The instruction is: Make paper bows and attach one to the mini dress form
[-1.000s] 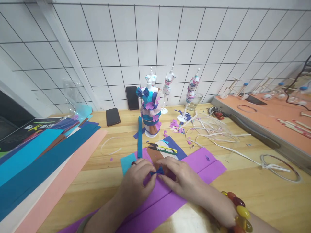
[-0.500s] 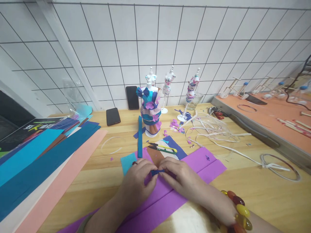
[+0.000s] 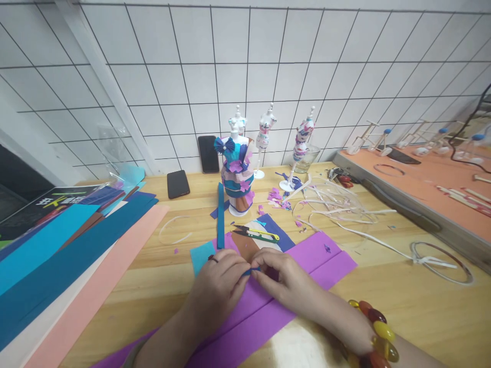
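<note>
Between the fingertips of both hands is a small folded piece of dark blue paper (image 3: pixel 248 271), mostly covered by the fingers. My left hand (image 3: pixel 218 283) pinches its left end, and my right hand (image 3: pixel 282 276) pinches the right end. Beneath them a long purple crepe paper sheet (image 3: pixel 322 255) lies slantwise on the table. Just beyond my fingers, yellow and green thread snips (image 3: pixel 259 234) rest on brown, white and dark blue paper pieces. A small dress form (image 3: pixel 238 179) wearing a paper dress with a blue bow stands farther back, beside a narrow teal strip (image 3: pixel 221 217).
Paper sheets in teal, white and peach (image 3: pixel 126 250) spread along the left. Two phones (image 3: pixel 178 184) are near the wall. More dress forms (image 3: pixel 304 135), a glass (image 3: pixel 309 159) and tangled white ribbon (image 3: pixel 345 204) stand or lie at back right. An orange-topped tray (image 3: pixel 425 179) holds wooden models.
My left fingers have closed farther over the blue piece, so less of it shows. My right hand has hardly moved.
</note>
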`<state>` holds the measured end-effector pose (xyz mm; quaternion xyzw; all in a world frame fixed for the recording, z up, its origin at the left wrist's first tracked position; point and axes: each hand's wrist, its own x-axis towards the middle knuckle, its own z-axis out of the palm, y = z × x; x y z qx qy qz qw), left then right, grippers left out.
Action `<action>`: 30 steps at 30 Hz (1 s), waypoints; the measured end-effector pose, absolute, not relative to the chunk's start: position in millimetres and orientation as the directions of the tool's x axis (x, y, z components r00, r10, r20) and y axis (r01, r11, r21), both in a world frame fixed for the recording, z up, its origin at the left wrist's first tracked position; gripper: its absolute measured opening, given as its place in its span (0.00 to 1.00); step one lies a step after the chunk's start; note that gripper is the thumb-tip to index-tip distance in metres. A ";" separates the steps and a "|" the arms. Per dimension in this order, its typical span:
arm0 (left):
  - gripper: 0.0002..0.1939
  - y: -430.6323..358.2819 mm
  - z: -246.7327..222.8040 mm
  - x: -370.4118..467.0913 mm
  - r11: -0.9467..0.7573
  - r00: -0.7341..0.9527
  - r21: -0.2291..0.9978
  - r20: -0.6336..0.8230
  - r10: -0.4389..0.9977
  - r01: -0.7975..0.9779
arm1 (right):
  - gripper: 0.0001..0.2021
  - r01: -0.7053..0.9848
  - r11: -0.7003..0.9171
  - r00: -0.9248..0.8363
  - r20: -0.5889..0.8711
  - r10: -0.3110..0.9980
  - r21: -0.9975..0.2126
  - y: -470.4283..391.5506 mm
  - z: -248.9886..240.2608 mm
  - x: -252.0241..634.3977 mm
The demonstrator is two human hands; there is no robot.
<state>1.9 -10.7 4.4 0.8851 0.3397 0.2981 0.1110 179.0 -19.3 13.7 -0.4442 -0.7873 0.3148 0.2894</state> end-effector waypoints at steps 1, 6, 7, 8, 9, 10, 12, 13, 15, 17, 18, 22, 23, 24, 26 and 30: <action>0.10 -10.5 4.0 1.8 -0.753 0.590 0.392 0.468 0.658 0.529 | 0.05 0.513 0.399 -0.437 0.168 0.884 -0.760 -19.3 13.7 179.2; 0.09 -10.0 1.2 1.1 -0.766 0.562 0.385 0.523 0.641 0.515 | 0.05 0.503 0.378 -0.449 0.138 0.883 -0.777 -19.0 14.5 179.9; 0.09 -10.1 0.9 1.1 -0.765 0.561 0.387 0.523 0.642 0.515 | 0.04 0.504 0.376 -0.450 0.135 0.883 -0.777 -19.1 14.4 179.9; 0.09 -10.1 0.8 1.1 -0.765 0.559 0.388 0.525 0.642 0.514 | 0.04 0.504 0.376 -0.451 0.134 0.882 -0.777 -19.1 14.3 179.8; 0.09 -10.1 0.8 1.3 -0.764 0.557 0.390 0.526 0.643 0.514 | 0.04 0.504 0.377 -0.452 0.135 0.882 -0.777 -19.1 14.1 179.6; 0.09 -10.1 0.9 1.6 -0.764 0.555 0.391 0.528 0.643 0.513 | 0.04 0.504 0.379 -0.454 0.136 0.881 -0.776 -19.2 13.7 179.5; 0.09 -10.0 1.3 2.3 -0.764 0.556 0.396 0.526 0.643 0.509 | 0.04 0.502 0.385 -0.455 0.142 0.879 -0.775 -19.2 13.1 179.5; 0.09 -10.0 1.4 2.7 -0.764 0.558 0.401 0.524 0.644 0.506 | 0.04 0.501 0.389 -0.457 0.146 0.878 -0.773 -19.2 12.8 179.6; 0.09 -10.0 1.7 3.1 -0.762 0.557 0.418 0.520 0.648 0.495 | 0.04 0.502 0.397 -0.462 0.150 0.874 -0.768 -18.9 12.6 180.2; 0.09 -10.3 1.8 3.0 -0.746 0.544 0.453 0.510 0.666 0.489 | 0.05 0.507 0.407 -0.467 0.154 0.871 -0.760 -18.6 13.0 181.0; 0.09 -10.5 1.9 2.8 -0.733 0.533 0.472 0.504 0.680 0.489 | 0.05 0.510 0.413 -0.469 0.159 0.869 -0.755 -18.3 13.2 181.3; 0.10 -11.4 2.2 1.9 -0.701 0.526 0.521 0.465 0.712 0.487 | 0.06 0.511 0.449 -0.481 0.189 0.856 -0.733 -17.9 14.0 181.7; 0.10 -11.3 2.3 1.8 -0.702 0.536 0.523 0.457 0.710 0.484 | 0.06 0.509 0.455 -0.485 0.192 0.853 -0.731 -17.9 14.0 181.5; 0.10 -11.1 2.4 1.7 -0.704 0.546 0.522 0.449 0.707 0.482 | 0.06 0.510 0.457 -0.487 0.193 0.852 -0.729 -18.1 14.0 181.4; 0.10 -10.4 2.3 1.8 -0.708 0.557 0.513 0.443 0.703 0.485 | 0.06 0.514 0.457 -0.490 0.189 0.851 -0.726 -18.6 14.2 181.2; 0.10 -9.0 2.2 1.7 -0.721 0.564 0.492 0.452 0.691 0.488 | 0.07 0.517 0.459 -0.496 0.184 0.849 -0.722 -19.5 16.4 181.6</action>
